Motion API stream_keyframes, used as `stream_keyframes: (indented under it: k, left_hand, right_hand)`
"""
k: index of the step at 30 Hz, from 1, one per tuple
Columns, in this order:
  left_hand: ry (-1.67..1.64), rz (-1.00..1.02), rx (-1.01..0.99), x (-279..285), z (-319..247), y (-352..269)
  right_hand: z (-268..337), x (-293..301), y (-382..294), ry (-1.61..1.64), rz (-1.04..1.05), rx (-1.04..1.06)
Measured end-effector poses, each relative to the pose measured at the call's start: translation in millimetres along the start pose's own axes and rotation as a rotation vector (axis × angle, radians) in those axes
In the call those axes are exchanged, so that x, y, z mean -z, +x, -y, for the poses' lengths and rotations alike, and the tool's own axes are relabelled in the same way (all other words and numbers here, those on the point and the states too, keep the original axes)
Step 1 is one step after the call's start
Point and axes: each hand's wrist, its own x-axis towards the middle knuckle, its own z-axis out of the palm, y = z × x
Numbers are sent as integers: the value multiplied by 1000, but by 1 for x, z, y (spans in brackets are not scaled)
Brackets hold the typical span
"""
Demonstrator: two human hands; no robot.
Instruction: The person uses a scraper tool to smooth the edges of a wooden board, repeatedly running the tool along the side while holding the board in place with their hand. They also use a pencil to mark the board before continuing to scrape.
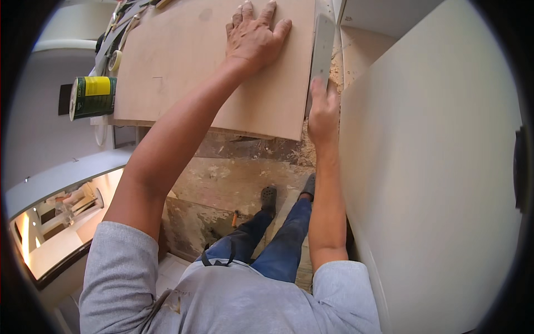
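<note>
My left hand (255, 39) presses flat on a wooden panel (183, 71), palm down with its fingers spread. Along the panel's right edge, my right hand (324, 112) grips the near end of a long, flat grey bar-shaped tool (323, 46). The tool runs lengthwise beside that edge, and small dark dots show on its upper face. Its underside is hidden, and I cannot tell whether it touches the panel. The fingers of my right hand are slightly blurred.
A green and yellow can (94, 97) and a roll of tape (115, 60) sit at the panel's left. Wood shavings (306, 152) litter the worn floor (225, 175). A large pale panel (429, 175) stands close on my right. An orange-handled tool (235, 218) lies near my feet.
</note>
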Motion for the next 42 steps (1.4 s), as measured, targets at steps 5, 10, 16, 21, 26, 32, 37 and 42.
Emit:
stream_keyframes:
  k: [5, 10, 16, 21, 26, 32, 37, 42]
  left_hand:
    - [-19, 1, -11, 2, 1, -1]
    - [23, -54, -51, -3, 4, -1]
    - [-14, -78, -21, -19, 22, 8]
    - [6, -88, -13, -22, 20, 8]
    - [14, -100, -34, -24, 18, 11]
    - [30, -19, -14, 2, 0, -2]
    - [-30, 20, 15, 7, -9, -5]
    - [-1, -97, -14, -19, 18, 11]
  right_hand:
    - [2, 10, -141, 20, 8, -262]
    - [-6, 31, -176, 150, -106, -293]
    - [2, 12, -59, 17, -31, -142]
    - [2, -9, 72, -112, -67, 80]
    - [16, -17, 161, -13, -18, 141]
    - [1, -6, 59, -113, -37, 90]
    - [9, 12, -89, -73, 51, -110]
    - [-7, 22, -191, 52, 27, -246]
